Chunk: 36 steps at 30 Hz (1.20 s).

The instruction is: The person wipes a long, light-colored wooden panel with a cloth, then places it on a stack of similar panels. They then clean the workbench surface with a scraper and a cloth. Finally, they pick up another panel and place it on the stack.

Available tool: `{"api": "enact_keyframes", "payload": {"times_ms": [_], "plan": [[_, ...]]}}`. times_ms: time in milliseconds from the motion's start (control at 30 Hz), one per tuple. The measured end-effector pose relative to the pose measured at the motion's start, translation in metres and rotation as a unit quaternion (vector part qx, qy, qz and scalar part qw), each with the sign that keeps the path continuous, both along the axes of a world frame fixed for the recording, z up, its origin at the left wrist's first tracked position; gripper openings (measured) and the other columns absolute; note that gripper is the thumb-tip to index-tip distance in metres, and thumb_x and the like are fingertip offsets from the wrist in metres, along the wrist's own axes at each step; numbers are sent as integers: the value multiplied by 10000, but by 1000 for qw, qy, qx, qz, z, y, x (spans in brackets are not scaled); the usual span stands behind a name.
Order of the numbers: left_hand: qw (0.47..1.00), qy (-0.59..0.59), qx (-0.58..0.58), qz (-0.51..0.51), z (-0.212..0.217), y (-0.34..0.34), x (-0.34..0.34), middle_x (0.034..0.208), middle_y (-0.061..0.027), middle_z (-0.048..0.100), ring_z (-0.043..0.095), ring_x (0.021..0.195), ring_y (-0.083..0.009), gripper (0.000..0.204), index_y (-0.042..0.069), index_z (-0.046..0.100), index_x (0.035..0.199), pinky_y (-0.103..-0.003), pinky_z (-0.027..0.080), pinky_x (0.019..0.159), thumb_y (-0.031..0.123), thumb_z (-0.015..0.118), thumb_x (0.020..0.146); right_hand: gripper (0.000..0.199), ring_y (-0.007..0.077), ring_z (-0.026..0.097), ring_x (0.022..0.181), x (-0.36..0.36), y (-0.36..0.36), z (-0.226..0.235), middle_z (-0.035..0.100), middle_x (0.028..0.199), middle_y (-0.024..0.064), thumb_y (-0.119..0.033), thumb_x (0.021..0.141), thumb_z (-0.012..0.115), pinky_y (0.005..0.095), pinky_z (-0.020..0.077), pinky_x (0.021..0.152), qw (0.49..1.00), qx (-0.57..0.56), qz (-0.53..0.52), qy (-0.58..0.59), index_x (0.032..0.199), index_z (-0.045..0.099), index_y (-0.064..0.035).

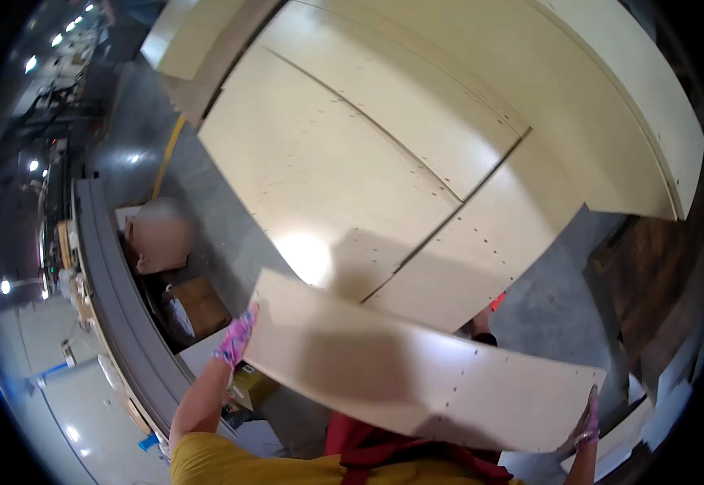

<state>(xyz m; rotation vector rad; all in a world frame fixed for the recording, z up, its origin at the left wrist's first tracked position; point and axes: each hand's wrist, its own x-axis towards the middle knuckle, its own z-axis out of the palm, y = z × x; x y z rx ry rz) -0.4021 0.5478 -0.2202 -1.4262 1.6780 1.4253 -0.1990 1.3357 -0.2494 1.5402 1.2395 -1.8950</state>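
A long pale board [424, 364] with small drilled holes spans the space in front of my body, held at both ends. My left hand [239, 334], in a pink and purple patterned glove, grips its left end. At the right end my right hand [590, 420], gloved in pinkish purple, holds the edge, with some fingers hidden by the board. Beyond it lie more cream drilled panels [319, 162], side by side with dark gaps between them. The near edge of those panels is partly covered by the held board.
Tall pale panels [643, 97] stand at the far right. On the left runs a long grey rail [126, 275], with cardboard boxes [197, 311] beside it. A yellow line [168, 158] marks the grey floor [222, 226]. White offcuts [622, 440] lie at the lower right.
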Motion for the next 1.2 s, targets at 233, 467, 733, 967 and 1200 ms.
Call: {"api": "enact_keyframes", "payload": {"times_ms": [233, 467, 733, 967, 1200], "plan": [[983, -113, -141, -34, 112, -30, 122, 969, -63, 643, 567, 897, -134, 597, -32, 638, 1065, -268, 435, 849, 531, 525, 901, 720, 239, 344, 1313, -13, -18, 23, 360, 1452, 85, -535, 902, 476, 364, 235, 1105, 990, 50, 108, 72, 1429, 316, -70], [969, 202, -81, 118, 213, -125, 145, 888, -42, 623, 590, 769, -145, 539, 20, 631, 1032, -318, 493, 698, 507, 418, 945, 696, 236, 332, 1322, -18, -54, 105, 356, 1454, 100, -543, 905, 457, 351, 246, 1100, 946, 183, 33, 265, 1410, 364, -72], [828, 458, -211, 245, 378, -130, 276, 1318, -92, 485, 484, 1156, -172, 646, -3, 395, 1360, -291, 367, 1003, 509, 366, 968, 717, 250, 370, 1303, -94, -166, 242, 386, 1438, 98, -582, 893, 448, 357, 272, 1087, 934, 127, -42, 331, 1410, 373, -89], [786, 445, -266, 336, 364, -123, 412, 1230, -37, 542, 508, 1096, -119, 569, -5, 498, 1270, -253, 380, 957, 467, 408, 965, 711, 248, 384, 1291, -153, -269, 271, 397, 1428, 100, -578, 898, 441, 356, 287, 1076, 918, 61, 110, 375, 1405, 378, -84], [768, 435, -249, 399, 355, -151, 484, 1215, -49, 546, 510, 1082, -124, 602, -17, 509, 1255, -260, 386, 944, 498, 423, 955, 705, 245, 399, 1278, -172, -397, 270, 408, 1418, 103, -574, 902, 434, 356, 303, 1064, 899, -2, 240, 367, 1401, 384, -80]]}}
